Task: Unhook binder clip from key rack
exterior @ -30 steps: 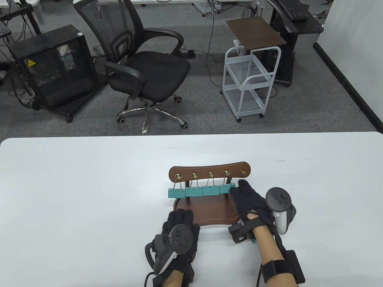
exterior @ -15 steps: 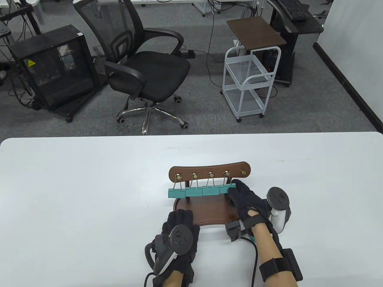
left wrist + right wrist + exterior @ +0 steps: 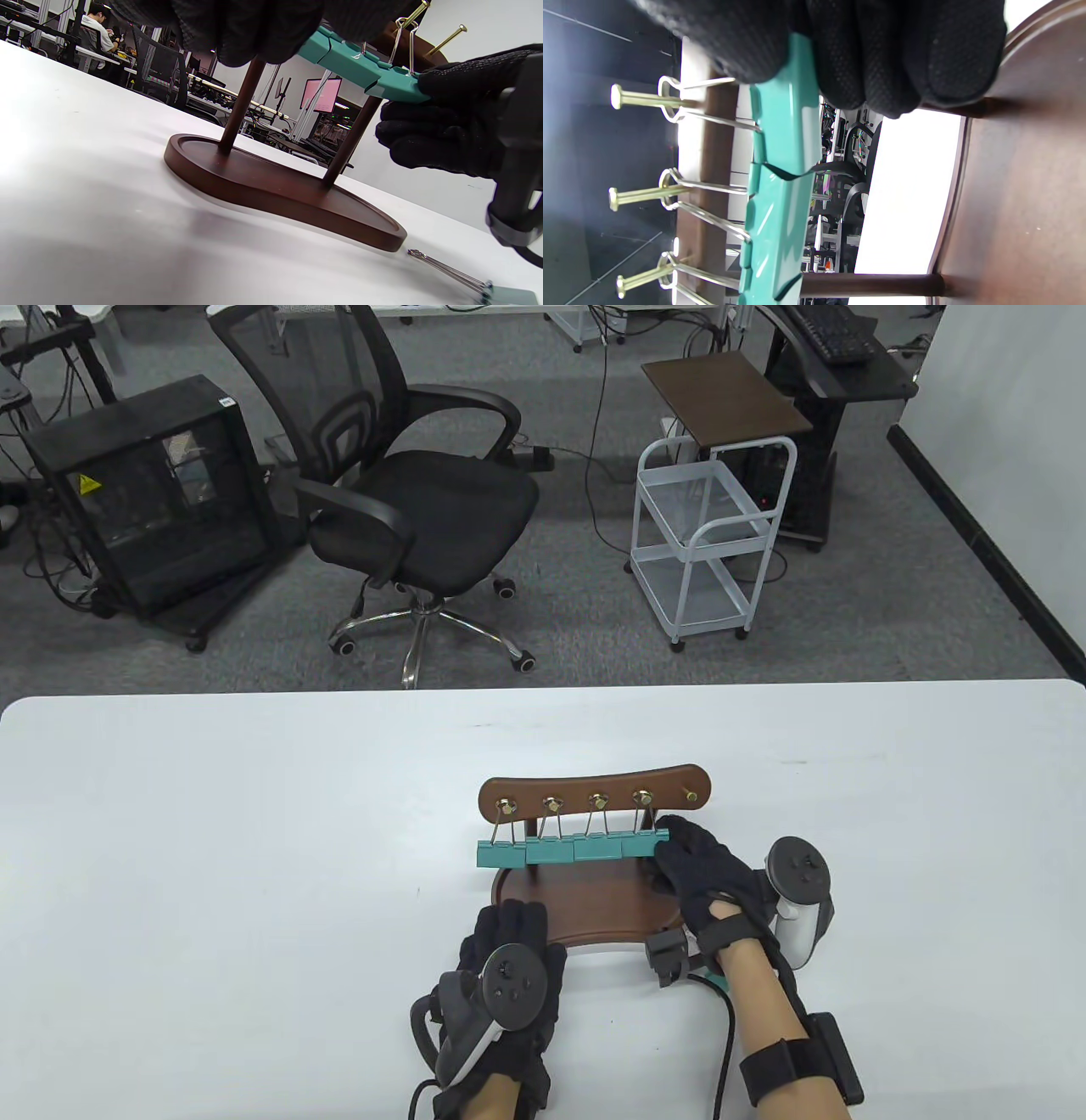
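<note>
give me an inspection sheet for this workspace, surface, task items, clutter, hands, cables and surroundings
Surface: white table, bare around the rack.
Job's things: wooden key rack upright on its base; four teal binder clips hang from its pegs; rightmost peg bare.
Clutter: one loose teal clip lying on the table near the base.
Hands: right hand grips the rightmost hanging clip; left hand rests at the base's front edge.
Cables: black cable along the right forearm.
Surroundings: office chair, white cart, black PC case beyond the table.
</note>
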### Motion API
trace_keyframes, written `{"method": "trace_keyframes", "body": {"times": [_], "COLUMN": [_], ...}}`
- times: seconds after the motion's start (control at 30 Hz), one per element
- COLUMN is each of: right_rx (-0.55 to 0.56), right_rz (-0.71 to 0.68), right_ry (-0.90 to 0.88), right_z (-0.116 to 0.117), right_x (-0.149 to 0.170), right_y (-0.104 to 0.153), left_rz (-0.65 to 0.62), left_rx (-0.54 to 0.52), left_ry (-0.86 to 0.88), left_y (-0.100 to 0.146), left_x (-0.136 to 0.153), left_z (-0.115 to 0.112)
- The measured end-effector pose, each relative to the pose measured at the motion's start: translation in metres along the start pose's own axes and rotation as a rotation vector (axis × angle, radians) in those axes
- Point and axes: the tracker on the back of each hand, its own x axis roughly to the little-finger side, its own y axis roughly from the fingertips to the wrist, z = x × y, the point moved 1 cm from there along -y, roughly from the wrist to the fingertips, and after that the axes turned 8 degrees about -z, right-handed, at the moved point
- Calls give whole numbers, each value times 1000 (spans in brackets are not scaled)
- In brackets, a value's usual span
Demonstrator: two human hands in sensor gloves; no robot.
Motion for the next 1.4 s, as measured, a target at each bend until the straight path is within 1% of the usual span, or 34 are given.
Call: {"method": "trace_keyframes", "body": {"times": [0.33, 0.67, 1.0, 1.4], "right_rx": [13, -22, -44, -116], "right_rz": [-22, -59, -66, -110], "right_ry": [-20, -55, -76, -95], "right_z": [-7, -6, -7, -14], "right_x": [-2, -3, -4, -15], "right_y": [0, -3, -2, 11], "left_rz": [1, 3, 3, 0], "left_rx": [3, 9, 6, -5], "left_ry": [-2, -2, -4, 2], "left_y": [0, 0, 0, 0], "left_x": [0, 0, 0, 0], "left_z": [0, 0, 0, 0]}}
